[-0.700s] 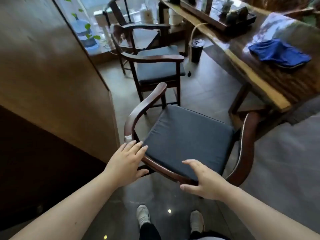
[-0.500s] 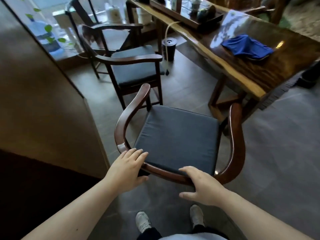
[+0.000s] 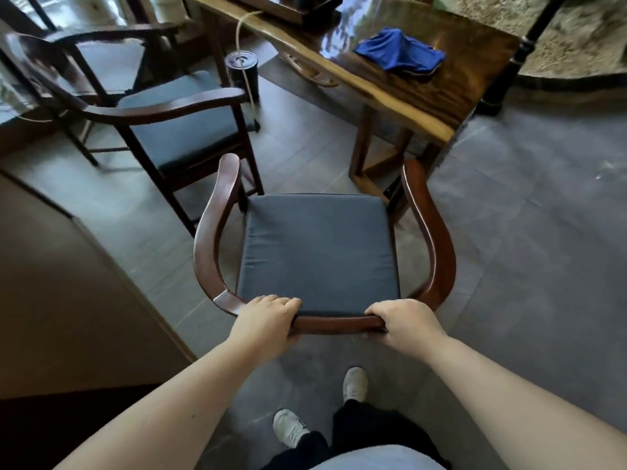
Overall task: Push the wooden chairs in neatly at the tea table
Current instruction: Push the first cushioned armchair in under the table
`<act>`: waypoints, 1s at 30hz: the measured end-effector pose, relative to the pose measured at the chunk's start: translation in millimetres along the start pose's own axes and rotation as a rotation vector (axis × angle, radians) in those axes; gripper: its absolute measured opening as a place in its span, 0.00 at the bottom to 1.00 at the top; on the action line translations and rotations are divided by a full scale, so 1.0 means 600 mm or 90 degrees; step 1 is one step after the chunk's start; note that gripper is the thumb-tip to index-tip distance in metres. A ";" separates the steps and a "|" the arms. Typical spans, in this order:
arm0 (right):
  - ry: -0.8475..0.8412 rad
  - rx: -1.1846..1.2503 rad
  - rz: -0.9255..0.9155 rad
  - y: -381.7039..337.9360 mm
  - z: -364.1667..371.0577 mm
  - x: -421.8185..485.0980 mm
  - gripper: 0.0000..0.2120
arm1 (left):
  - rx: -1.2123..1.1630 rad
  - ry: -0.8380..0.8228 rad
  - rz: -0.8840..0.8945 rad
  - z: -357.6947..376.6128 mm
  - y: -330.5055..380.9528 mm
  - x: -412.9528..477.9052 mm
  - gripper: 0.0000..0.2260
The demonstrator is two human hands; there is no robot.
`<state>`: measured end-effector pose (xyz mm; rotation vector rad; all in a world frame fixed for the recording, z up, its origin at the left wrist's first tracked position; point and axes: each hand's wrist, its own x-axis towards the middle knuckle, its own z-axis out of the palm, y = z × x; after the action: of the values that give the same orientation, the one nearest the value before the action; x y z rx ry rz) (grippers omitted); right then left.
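Observation:
A dark wooden armchair (image 3: 437, 239) with a grey-blue seat cushion stands right in front of me, its seat facing the near end of the wooden tea table (image 3: 437, 96). My left hand (image 3: 266, 322) and my right hand (image 3: 405, 322) both grip the curved back rail, one on each side of its middle. The chair's front edge sits close to the table's leg frame, with the seat still out from under the top. A second matching chair (image 3: 169, 110) stands to the left, and a third chair (image 3: 101, 45) stands behind it.
A blue cloth (image 3: 400, 52) lies on the table's near end. A dark cylindrical bin (image 3: 242, 72) with a hose stands on the floor beside the table. A brown cabinet wall (image 3: 68, 283) runs along my left. My feet are just behind the chair.
Both hands have closed around the back rail, where before they only rested open on it. The chair has turned square to the table and the view has shifted right.

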<state>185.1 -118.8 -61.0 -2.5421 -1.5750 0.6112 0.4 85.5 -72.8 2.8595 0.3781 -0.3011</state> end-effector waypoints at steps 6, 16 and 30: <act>0.014 -0.043 -0.011 0.005 -0.001 0.003 0.11 | 0.110 -0.098 0.042 -0.021 -0.005 0.017 0.13; 0.054 -0.027 -0.006 -0.075 0.026 0.039 0.13 | 0.144 -0.145 0.061 -0.060 -0.095 0.008 0.15; 0.031 0.043 -0.025 -0.185 0.032 0.146 0.13 | 0.125 -0.113 0.013 -0.095 -0.255 0.026 0.10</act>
<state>118.7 7.1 -72.4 -2.4521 -1.5580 0.5826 -17.6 247.3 -54.1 2.9928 0.3000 -0.6147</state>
